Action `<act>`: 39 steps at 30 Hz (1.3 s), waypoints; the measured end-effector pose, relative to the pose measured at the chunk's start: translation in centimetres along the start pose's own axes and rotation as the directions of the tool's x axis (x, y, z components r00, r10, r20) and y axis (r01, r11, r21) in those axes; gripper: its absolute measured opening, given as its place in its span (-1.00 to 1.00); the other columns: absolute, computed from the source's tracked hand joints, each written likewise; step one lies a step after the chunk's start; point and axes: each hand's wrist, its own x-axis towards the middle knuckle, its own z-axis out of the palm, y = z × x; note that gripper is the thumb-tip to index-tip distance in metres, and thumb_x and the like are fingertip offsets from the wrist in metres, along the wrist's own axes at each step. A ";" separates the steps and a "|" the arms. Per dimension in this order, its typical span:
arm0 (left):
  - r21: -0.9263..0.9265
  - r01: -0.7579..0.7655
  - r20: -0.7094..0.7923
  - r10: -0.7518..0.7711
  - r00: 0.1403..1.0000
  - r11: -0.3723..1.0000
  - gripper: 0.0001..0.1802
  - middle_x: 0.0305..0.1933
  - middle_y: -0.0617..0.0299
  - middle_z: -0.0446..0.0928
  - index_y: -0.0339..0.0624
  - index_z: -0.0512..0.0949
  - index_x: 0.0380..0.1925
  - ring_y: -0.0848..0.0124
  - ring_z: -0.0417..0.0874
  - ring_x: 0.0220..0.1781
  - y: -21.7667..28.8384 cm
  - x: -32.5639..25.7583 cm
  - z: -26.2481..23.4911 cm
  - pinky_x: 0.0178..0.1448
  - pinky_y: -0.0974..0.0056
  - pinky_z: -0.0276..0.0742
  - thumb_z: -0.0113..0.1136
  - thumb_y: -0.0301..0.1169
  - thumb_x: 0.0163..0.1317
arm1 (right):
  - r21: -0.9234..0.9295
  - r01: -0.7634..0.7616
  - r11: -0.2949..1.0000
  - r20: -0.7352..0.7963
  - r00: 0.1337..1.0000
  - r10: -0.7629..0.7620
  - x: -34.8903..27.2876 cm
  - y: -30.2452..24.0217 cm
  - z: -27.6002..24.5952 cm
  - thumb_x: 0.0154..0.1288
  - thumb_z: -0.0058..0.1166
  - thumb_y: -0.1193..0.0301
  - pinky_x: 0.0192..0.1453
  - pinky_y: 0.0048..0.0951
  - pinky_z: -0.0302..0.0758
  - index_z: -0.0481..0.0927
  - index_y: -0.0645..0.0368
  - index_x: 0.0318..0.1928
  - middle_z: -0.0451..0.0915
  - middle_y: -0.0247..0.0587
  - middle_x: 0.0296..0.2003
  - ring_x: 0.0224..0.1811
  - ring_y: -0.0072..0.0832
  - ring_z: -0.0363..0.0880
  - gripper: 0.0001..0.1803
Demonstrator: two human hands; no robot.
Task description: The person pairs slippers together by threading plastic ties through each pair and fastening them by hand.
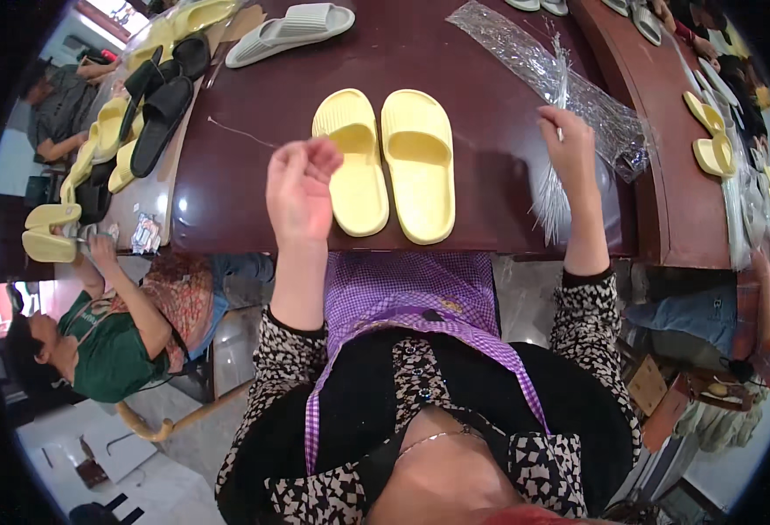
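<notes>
A pair of pale yellow slide sandals, the left slide [359,179] and the right slide [422,175], lies side by side near the table's front edge, toes away from me. My left hand [302,192] hovers beside the left slide, its fingers loosely bent and apart, with nothing in them. To the right, the fingers of my right hand [570,149] are closed at a bundle of thin silver twist ties [547,206]. Strands show above and below this hand; how many it grips is hidden. One loose tie [241,131] lies on the table at left.
Clear plastic wrapping [525,52] spreads across the right of the dark table [254,201]. A grey slide [289,35] sits at the back left. Black and yellow slides crowd a side table [184,140]. A co-worker at left holds yellow slides [50,232]; other people work at right.
</notes>
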 end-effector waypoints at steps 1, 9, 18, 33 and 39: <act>-0.003 0.002 -0.002 -0.002 1.000 1.000 -0.92 -0.20 -0.05 0.53 -0.24 0.35 -0.25 0.22 0.61 -0.18 -0.5 -0.9 -0.3 -0.04 0.13 0.59 -0.05 -0.47 0.31 | 0.144 -0.039 0.989 0.052 0.998 0.032 -0.3 -2.3 -0.3 0.14 0.09 0.53 -0.20 -0.46 0.48 0.59 0.23 -0.16 0.60 -0.12 -0.32 -0.27 -0.43 0.59 -0.79; -0.088 0.205 -0.015 -0.207 0.978 0.975 -0.92 -0.20 -0.03 0.54 -0.23 0.39 -0.28 0.26 0.62 -0.19 -2.3 -5.3 -0.4 -0.06 0.17 0.60 -0.04 -0.45 0.32 | 0.350 -0.201 0.915 0.509 0.861 -0.006 -5.3 -13.5 2.8 0.17 0.07 0.53 -0.29 -0.41 0.50 0.53 0.27 -0.07 0.58 -0.03 -0.43 -0.39 -0.30 0.60 -0.72; -0.025 0.515 0.115 -0.509 0.853 0.857 -0.88 -0.30 0.03 0.56 -0.28 0.43 -0.26 0.34 0.64 -0.35 -0.8 -7.5 -2.3 -0.27 0.27 0.64 -0.03 -0.45 0.31 | 0.411 0.074 0.908 0.406 0.878 -0.255 -5.5 -13.7 1.5 0.09 0.13 0.52 -0.32 -0.31 0.48 0.56 0.28 -0.32 0.54 -0.03 -0.47 -0.38 -0.16 0.56 -0.88; 0.041 0.675 0.078 -0.676 0.733 0.737 -0.87 -0.36 0.08 0.57 -0.29 0.44 -0.24 0.43 0.62 -0.44 -1.5 -9.5 -4.0 -0.39 0.33 0.63 -0.03 -0.45 0.31 | 0.459 0.259 0.850 0.544 0.674 -0.500 -6.2 -15.3 -0.4 0.01 0.14 0.49 -0.38 -0.24 0.44 0.51 0.25 -0.47 0.48 -0.13 -0.56 -0.46 -0.19 0.51 -0.90; 0.202 0.648 0.010 -0.663 0.748 0.734 -0.86 -0.36 0.11 0.56 -0.31 0.42 -0.22 0.44 0.60 -0.44 -1.7 -5.8 -3.2 -0.38 0.34 0.61 -0.04 -0.46 0.31 | 0.274 0.336 0.901 0.640 0.635 -0.432 -3.5 -14.0 2.5 0.07 0.05 0.47 -0.34 -0.26 0.48 0.54 0.24 -0.45 0.51 -0.12 -0.53 -0.41 -0.20 0.55 -0.92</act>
